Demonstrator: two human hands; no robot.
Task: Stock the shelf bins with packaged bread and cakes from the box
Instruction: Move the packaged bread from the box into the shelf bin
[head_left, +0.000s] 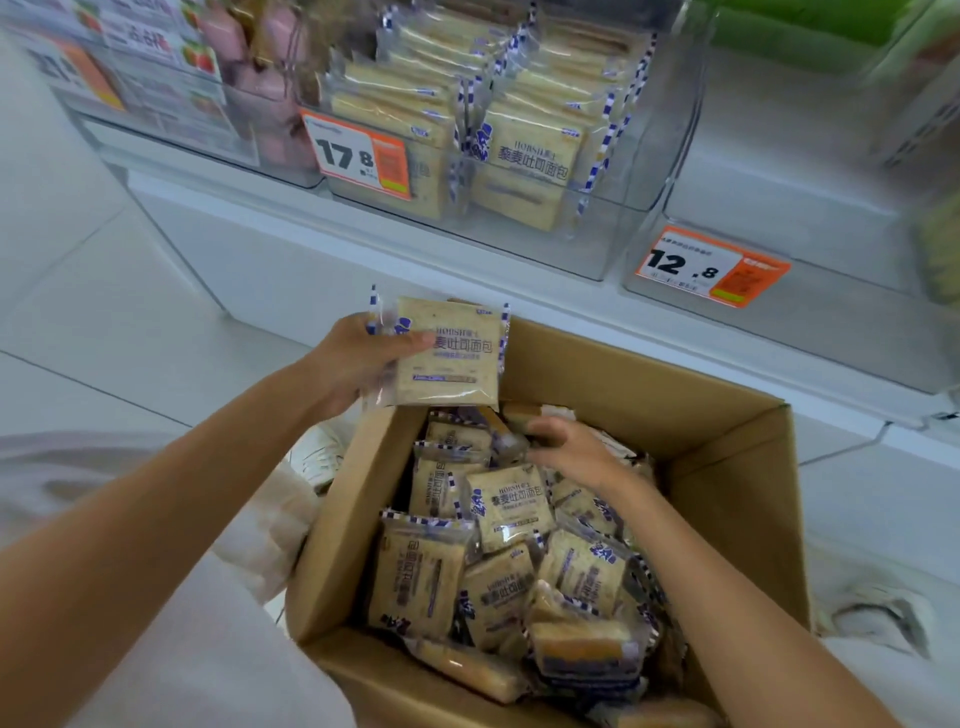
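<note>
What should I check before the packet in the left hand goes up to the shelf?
1. Grip: ok. The left hand holds the toast bread packet, thumb across its front.
2. Matching stock: ok. The packets in the clear bin carry the same print.
3. Right bin: ok. That clear bin bears the 17.8 price tag.
4. Room in that bin: cannot tell. Its top is blurred.
5. Right hand: cannot tell. It rests on packets in the cardboard box, and its grip is unclear.
6. Path upward: ok. Nothing lies between the packet and the bin.
</note>
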